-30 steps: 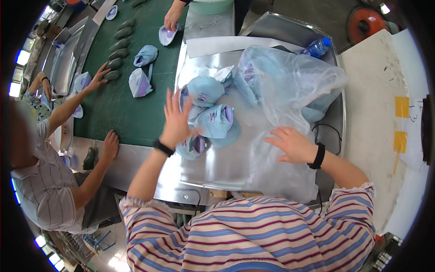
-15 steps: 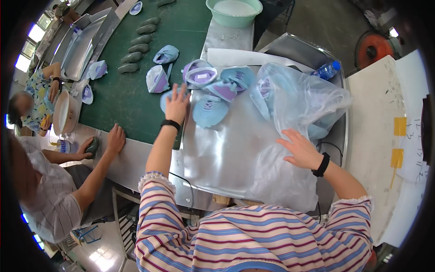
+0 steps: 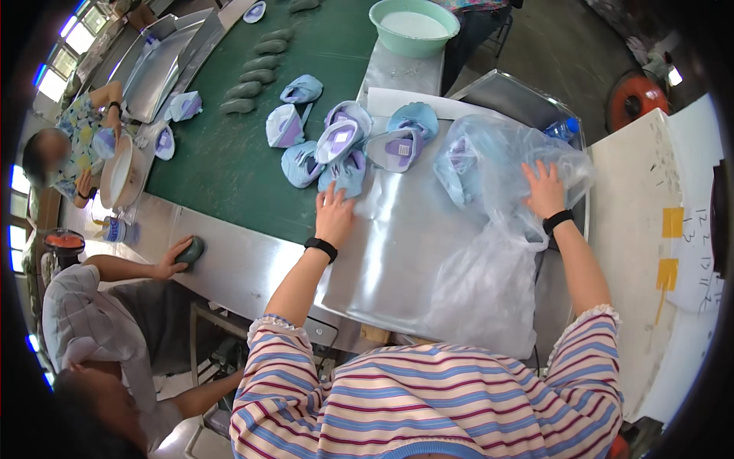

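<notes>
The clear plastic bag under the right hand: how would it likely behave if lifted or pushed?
The clear plastic bag looks thin and crumpled, so probably floppy. It lies on smooth metal sheet, so it may slide. Shoe uppers inside could shift as the right hand moves it.

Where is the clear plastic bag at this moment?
In the head view, the clear plastic bag lies on the metal table, right of the blue shoe uppers, under the right hand.

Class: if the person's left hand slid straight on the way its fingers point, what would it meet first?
Most likely the light-blue shoe upper lying just beyond the left hand; its fingertips look almost against it.
</notes>
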`<action>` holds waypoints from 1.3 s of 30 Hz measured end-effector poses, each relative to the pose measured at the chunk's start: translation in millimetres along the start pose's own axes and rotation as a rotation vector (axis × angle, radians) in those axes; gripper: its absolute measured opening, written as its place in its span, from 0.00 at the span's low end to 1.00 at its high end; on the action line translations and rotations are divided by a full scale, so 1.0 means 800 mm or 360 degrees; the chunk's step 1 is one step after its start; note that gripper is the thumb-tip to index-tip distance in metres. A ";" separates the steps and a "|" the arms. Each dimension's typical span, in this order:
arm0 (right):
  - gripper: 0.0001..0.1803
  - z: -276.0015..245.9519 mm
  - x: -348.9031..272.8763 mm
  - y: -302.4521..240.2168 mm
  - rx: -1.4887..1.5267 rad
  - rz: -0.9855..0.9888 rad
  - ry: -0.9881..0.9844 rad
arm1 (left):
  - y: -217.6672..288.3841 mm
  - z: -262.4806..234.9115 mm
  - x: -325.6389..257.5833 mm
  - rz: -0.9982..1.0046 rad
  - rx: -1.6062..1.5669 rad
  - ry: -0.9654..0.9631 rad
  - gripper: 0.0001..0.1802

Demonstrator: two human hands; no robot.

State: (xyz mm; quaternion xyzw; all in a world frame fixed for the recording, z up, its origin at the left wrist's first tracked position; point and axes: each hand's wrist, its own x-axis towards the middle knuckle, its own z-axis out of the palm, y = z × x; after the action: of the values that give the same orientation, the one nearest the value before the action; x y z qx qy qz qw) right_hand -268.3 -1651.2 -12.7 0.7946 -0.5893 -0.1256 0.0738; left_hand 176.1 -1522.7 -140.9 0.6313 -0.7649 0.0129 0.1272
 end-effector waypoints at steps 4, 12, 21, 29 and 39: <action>0.45 0.006 0.000 0.015 0.0269 -0.0207 0.0158 | 0.045 -0.054 -0.007 0.0171 -0.0621 0.0019 0.13; 0.48 -0.059 -0.035 0.077 0.0023 0.0405 -0.0200 | 0.218 -0.373 -0.051 0.1818 -0.3738 -0.0622 0.20; 0.31 -0.065 -0.061 0.079 0.0392 0.0469 0.0443 | 0.288 -0.413 -0.087 0.1559 -0.4095 -0.0163 0.20; 0.08 -0.145 -0.022 0.053 0.1850 0.0057 0.0772 | 0.344 -0.390 -0.053 0.2112 -0.4064 -0.0013 0.21; 0.13 -0.353 -0.103 -0.026 0.2568 -0.1511 -0.0090 | 0.262 -0.329 0.040 0.0659 -0.2484 0.0729 0.26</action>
State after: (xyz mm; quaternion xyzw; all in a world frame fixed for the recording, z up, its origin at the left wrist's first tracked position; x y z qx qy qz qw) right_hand -191.1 -1574.9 261.5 0.7597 -0.1138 0.2852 -0.5733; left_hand 14.2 -1463.7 150.2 0.1908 -0.6100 -0.3691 0.6747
